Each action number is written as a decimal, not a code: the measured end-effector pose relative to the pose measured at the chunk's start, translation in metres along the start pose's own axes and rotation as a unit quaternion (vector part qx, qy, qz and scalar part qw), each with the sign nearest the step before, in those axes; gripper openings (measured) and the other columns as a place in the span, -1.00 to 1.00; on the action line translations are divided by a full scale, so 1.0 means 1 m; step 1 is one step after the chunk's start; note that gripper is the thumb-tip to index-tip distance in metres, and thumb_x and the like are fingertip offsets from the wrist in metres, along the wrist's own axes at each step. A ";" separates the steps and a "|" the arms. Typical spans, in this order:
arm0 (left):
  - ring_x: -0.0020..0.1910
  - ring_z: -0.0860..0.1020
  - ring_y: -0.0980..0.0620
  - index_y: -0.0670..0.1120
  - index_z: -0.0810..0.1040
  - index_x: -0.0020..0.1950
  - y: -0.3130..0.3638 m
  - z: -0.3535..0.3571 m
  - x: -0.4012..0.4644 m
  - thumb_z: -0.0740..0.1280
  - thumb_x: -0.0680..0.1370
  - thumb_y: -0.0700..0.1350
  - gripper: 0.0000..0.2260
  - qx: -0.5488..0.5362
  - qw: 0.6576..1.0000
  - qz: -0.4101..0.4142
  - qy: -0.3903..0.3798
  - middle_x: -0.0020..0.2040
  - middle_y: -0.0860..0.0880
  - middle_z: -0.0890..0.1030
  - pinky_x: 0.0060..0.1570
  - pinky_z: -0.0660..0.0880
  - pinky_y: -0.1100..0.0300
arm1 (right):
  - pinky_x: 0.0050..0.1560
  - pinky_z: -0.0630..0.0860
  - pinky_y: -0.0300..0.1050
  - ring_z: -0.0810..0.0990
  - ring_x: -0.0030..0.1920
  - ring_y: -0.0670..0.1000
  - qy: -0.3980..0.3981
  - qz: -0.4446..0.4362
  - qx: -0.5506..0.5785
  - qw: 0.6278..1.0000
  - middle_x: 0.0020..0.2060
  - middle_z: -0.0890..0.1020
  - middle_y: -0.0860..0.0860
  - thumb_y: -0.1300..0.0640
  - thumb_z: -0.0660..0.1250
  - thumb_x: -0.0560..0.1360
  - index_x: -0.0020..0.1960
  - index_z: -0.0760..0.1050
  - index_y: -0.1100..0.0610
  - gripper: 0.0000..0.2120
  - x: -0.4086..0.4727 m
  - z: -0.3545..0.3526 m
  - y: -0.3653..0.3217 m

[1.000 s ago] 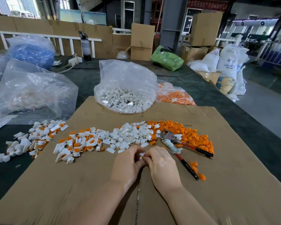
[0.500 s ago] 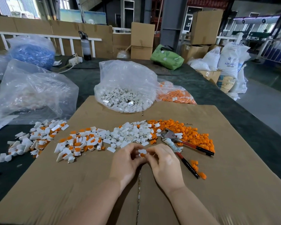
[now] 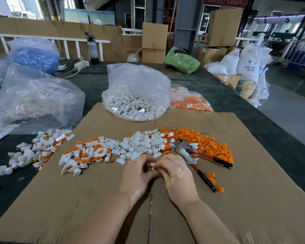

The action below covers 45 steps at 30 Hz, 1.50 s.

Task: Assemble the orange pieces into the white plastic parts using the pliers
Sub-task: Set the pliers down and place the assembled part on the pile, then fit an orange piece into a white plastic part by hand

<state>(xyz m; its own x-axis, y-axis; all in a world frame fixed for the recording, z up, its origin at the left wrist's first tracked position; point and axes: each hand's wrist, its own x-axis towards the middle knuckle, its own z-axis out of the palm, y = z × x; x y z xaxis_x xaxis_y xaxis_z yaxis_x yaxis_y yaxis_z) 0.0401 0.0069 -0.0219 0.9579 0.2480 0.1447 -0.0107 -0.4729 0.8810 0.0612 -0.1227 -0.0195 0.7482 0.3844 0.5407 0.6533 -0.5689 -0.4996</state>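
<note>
Two hands meet over the brown cardboard sheet (image 3: 253, 199): left hand (image 3: 137, 175) and right hand (image 3: 176, 173) both pinch one small white plastic part (image 3: 153, 164) between their fingertips, red-handled metal pliers (image 3: 199, 155) lying just right.

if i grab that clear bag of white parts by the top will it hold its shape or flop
The clear bag would likely flop: its thin film is crumpled and sagging open. The white parts pooled at the bottom would probably shift and weigh it down.
</note>
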 end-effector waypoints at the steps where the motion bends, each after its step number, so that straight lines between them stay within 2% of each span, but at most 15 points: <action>1: -0.23 0.52 0.26 -0.02 0.60 0.01 0.000 0.000 0.000 0.53 0.36 -0.17 -0.74 -0.006 1.000 -0.007 0.005 -0.18 0.05 0.62 -0.24 0.37 0.51 | -0.12 0.49 -0.12 0.49 -0.12 0.02 0.012 0.014 0.011 1.000 -0.17 0.59 -0.02 0.34 0.35 0.46 -0.12 0.61 0.15 -0.87 0.000 0.000 0.001; 5: -0.17 0.54 0.23 0.02 0.58 0.06 0.002 -0.002 0.000 0.52 0.36 -0.22 -0.68 -0.045 0.998 -0.041 0.012 -0.14 0.07 0.61 -0.21 0.38 0.56 | -0.01 0.44 -0.29 0.54 -0.06 -0.05 0.081 0.081 0.009 0.993 -0.16 0.59 -0.05 0.39 0.34 0.45 -0.03 0.62 0.17 -0.81 0.000 -0.002 0.004; 8: -0.16 0.55 0.20 0.05 0.54 0.02 0.004 -0.002 -0.002 0.51 0.38 -0.24 -0.68 -0.059 0.997 -0.049 0.010 -0.13 0.04 0.61 -0.22 0.37 0.58 | -0.04 0.46 -0.24 0.54 -0.09 -0.03 0.083 0.080 -0.013 0.993 -0.18 0.59 -0.01 0.43 0.35 0.43 -0.07 0.62 0.20 -0.81 0.000 -0.001 0.003; 14: -0.34 0.50 0.18 -0.04 0.48 -0.20 0.007 -0.003 -0.003 0.49 0.36 -0.32 -0.74 -0.080 0.996 -0.038 0.016 -0.30 0.01 0.56 -0.30 0.38 0.50 | -0.07 0.54 -0.12 0.56 -0.11 0.02 0.094 0.077 -0.019 0.992 -0.20 0.59 0.01 0.48 0.35 0.39 -0.11 0.62 0.22 -0.79 -0.001 -0.001 0.004; 24: -0.46 0.42 0.25 -0.09 0.50 -0.29 0.004 -0.001 -0.001 0.54 0.33 -0.24 -0.78 -0.058 0.997 -0.036 0.025 -0.36 -0.05 0.56 -0.39 0.35 0.44 | -0.09 0.49 -0.18 0.57 -0.14 0.03 0.094 0.081 -0.028 0.992 -0.22 0.59 0.03 0.49 0.37 0.36 -0.15 0.62 0.22 -0.79 -0.001 0.000 0.003; 26: -0.42 0.45 0.24 -0.07 0.51 -0.25 0.003 -0.001 -0.001 0.53 0.35 -0.24 -0.79 -0.064 0.997 -0.045 0.028 -0.33 -0.04 0.57 -0.37 0.36 0.46 | -0.09 0.50 -0.16 0.57 -0.15 0.04 0.102 0.081 -0.034 0.991 -0.23 0.60 0.03 0.50 0.37 0.36 -0.15 0.62 0.23 -0.79 -0.001 0.000 0.004; 28: -0.29 0.50 0.22 0.00 0.51 -0.18 0.003 -0.001 -0.003 0.50 0.39 -0.25 -0.79 -0.081 0.995 -0.052 0.037 -0.25 0.00 0.60 -0.29 0.38 0.51 | -0.10 0.53 -0.10 0.58 -0.16 0.07 0.114 0.094 -0.058 0.987 -0.23 0.61 0.05 0.51 0.37 0.34 -0.14 0.63 0.23 -0.78 -0.001 0.001 0.005; 31: -0.18 0.51 0.19 0.10 0.51 -0.14 0.001 -0.002 -0.003 0.43 0.47 -0.22 -0.79 -0.060 0.994 -0.043 0.076 -0.19 0.07 0.58 -0.23 0.37 0.53 | -0.12 0.48 0.01 0.56 -0.13 0.15 0.108 0.136 -0.112 0.978 -0.17 0.62 0.07 0.49 0.37 0.34 -0.11 0.63 0.21 -0.76 0.000 0.004 0.008; 34: -0.16 0.49 0.12 0.06 0.54 -0.12 -0.003 -0.008 0.001 0.37 0.51 -0.22 -0.84 -0.021 0.989 -0.049 0.138 -0.15 0.06 0.52 -0.23 0.34 0.47 | -0.07 0.43 0.06 0.55 -0.07 0.18 0.097 0.162 -0.148 0.971 -0.11 0.62 0.08 0.44 0.39 0.35 -0.09 0.63 0.19 -0.78 0.000 0.006 0.009; 37: -0.14 0.46 0.15 -0.05 0.60 -0.08 -0.010 -0.022 0.007 0.35 0.51 -0.28 -0.87 0.039 0.981 -0.034 0.188 -0.09 0.07 0.42 -0.18 0.33 0.53 | -0.03 0.42 0.08 0.54 -0.05 0.17 0.088 0.175 -0.164 0.967 -0.09 0.61 0.09 0.42 0.40 0.35 -0.08 0.63 0.18 -0.78 0.001 0.008 0.009; 42: 0.10 0.39 0.00 -0.10 0.63 0.00 -0.024 -0.042 0.018 0.32 0.52 -0.30 -0.84 0.144 0.959 -0.049 0.240 0.00 0.03 0.37 0.05 0.26 0.31 | -0.09 0.46 0.08 0.57 -0.11 0.19 0.081 0.170 -0.204 0.961 -0.13 0.62 0.10 0.45 0.46 0.25 -0.11 0.63 0.19 -0.73 0.002 0.009 0.009; 45: 0.18 0.32 -0.03 -0.12 0.63 0.05 -0.030 -0.048 0.021 0.26 0.53 -0.34 -0.78 0.198 0.946 -0.063 0.248 0.07 -0.04 0.41 0.16 0.24 0.25 | 0.02 0.39 0.08 0.53 0.01 0.18 0.047 0.183 -0.221 0.957 -0.02 0.60 0.10 0.41 0.38 0.37 0.01 0.62 0.18 -0.74 0.003 0.010 0.010</action>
<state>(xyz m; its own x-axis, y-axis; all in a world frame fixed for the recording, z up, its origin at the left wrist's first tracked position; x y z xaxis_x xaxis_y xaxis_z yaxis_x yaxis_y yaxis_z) 0.0470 0.0667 -0.0239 0.6915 0.6425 0.3301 0.2959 -0.6688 0.6820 0.0708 -0.1201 -0.0292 0.8904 0.0443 0.4529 0.2206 -0.9125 -0.3444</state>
